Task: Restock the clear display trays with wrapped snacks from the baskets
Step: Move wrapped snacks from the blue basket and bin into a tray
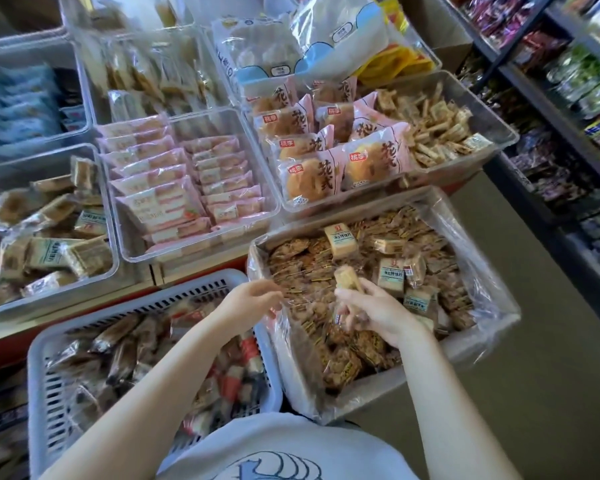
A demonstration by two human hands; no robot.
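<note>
My right hand (371, 311) grips a small wrapped tan snack (347, 278) over a plastic-lined box (492, 327) full of brown wrapped snacks. My left hand (248, 299) hovers at the box's left edge, fingers curled at the plastic liner; whether it pinches the liner is unclear. A grey slotted basket (146, 306) of dark and red-white wrapped snacks stands at the lower left under my left forearm. Clear display trays sit beyond: one with pink packets (184, 188), one with round buns (326, 157), one with tan biscuits (440, 129).
A clear tray of tan wafer packs (45, 237) lies at the left, with a blue-pack tray (18, 105) behind it. Shelves of packaged goods (568, 98) line the right side. Bare floor (534, 393) runs between the box and the shelves.
</note>
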